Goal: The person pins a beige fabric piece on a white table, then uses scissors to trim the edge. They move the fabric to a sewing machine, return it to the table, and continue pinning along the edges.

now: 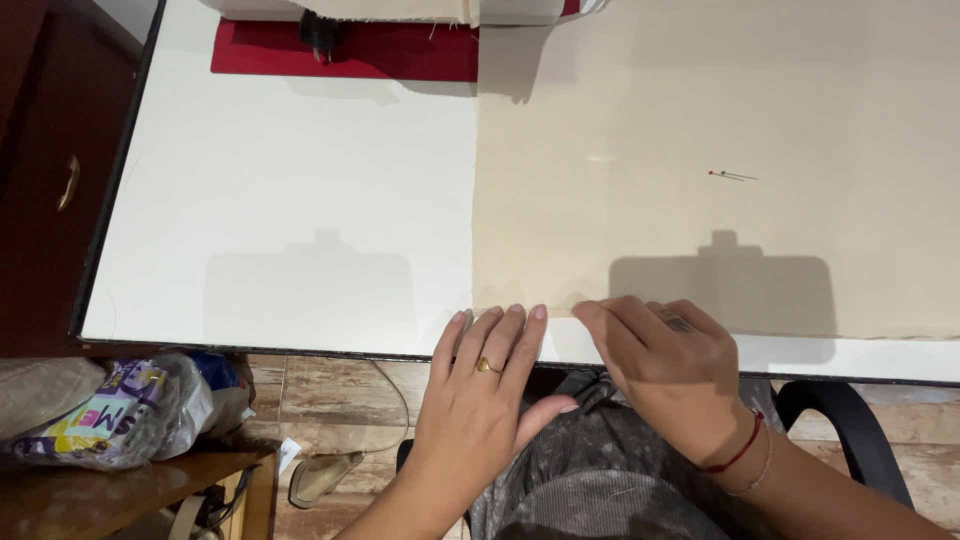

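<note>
While my left hand point(485, 385) lies flat with fingers spread, its fingertips point(500, 318) rest on the near edge of the beige fabric point(700, 150) at its left corner. My right hand point(660, 360) sits just beside it, fingers curled down onto the same hem; whether it pinches the cloth I cannot tell. Spread over the right part of the white worktop point(280, 180), the fabric carries a red-headed pin point(730, 176) well away from both hands. A red mat point(400, 52) lies at the far edge.
</note>
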